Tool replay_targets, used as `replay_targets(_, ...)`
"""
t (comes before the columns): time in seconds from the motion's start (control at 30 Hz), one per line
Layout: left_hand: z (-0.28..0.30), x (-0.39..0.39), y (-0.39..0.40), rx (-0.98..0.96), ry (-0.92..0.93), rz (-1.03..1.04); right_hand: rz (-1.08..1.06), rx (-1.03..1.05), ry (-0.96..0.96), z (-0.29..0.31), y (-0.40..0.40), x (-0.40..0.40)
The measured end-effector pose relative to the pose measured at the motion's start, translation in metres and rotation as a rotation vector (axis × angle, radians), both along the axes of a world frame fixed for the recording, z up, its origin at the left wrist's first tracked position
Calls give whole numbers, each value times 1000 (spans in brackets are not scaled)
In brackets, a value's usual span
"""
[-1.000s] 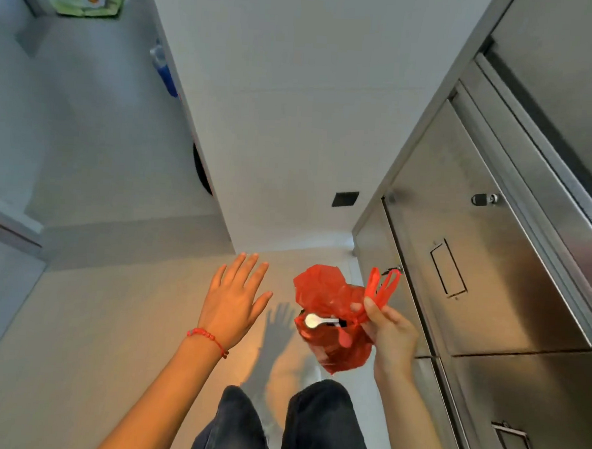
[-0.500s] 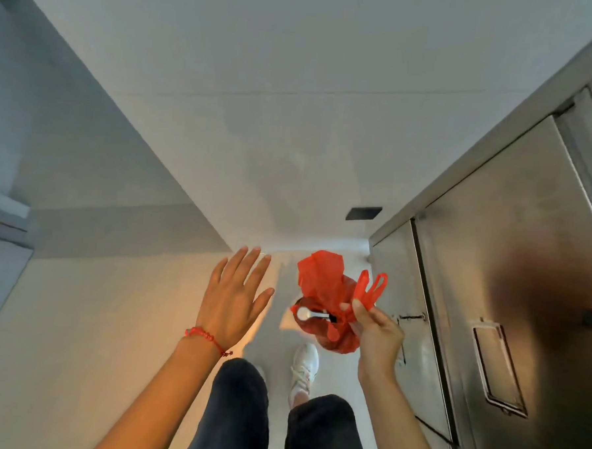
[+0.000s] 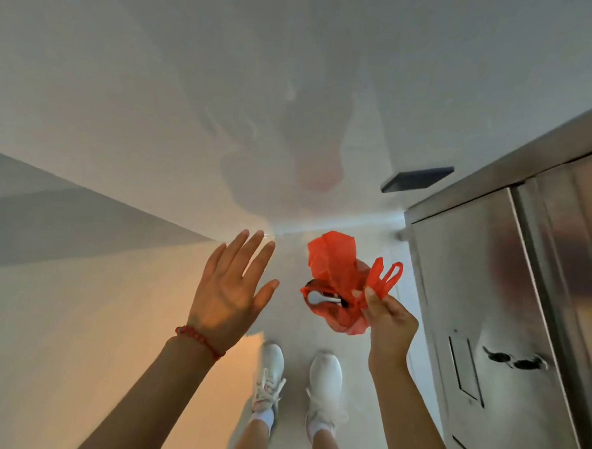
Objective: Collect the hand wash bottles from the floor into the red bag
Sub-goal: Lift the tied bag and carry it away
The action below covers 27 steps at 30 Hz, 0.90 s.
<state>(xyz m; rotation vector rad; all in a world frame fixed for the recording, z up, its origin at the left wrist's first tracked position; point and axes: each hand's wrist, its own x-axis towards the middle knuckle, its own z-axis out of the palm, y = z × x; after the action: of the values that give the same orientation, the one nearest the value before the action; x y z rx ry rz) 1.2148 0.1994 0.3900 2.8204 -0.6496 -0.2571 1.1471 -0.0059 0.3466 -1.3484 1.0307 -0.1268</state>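
Observation:
The red bag (image 3: 336,274) is a thin plastic carrier that hangs above the floor in front of me. My right hand (image 3: 387,320) pinches its handles from the right. A white pump head of a hand wash bottle (image 3: 321,297) pokes out of the bag's mouth; the bottle's body is hidden by the red plastic. My left hand (image 3: 231,289) is held flat to the left of the bag, fingers spread, holding nothing and apart from it. A red thread bracelet sits on that wrist. No other bottle shows on the floor.
A steel cabinet (image 3: 510,304) with flush handles stands close on the right. A white wall (image 3: 226,83) rises ahead with a dark vent (image 3: 417,179) low on it. My white shoes (image 3: 269,377) stand on the pale floor below the hands.
The view has tilted down and turned toward the wall, so my shoes now show. Both hands keep the same pose, the bag still hanging from the right one.

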Motion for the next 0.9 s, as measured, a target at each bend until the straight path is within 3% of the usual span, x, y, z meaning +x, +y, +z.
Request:
replay_targets(0.43, -141, 18, 5, 54, 30, -1, -49, 89, 38, -160, 5, 30)
replay_targets(0.9, -172, 12, 3, 24, 103, 11, 88, -61, 86, -187, -15, 36)
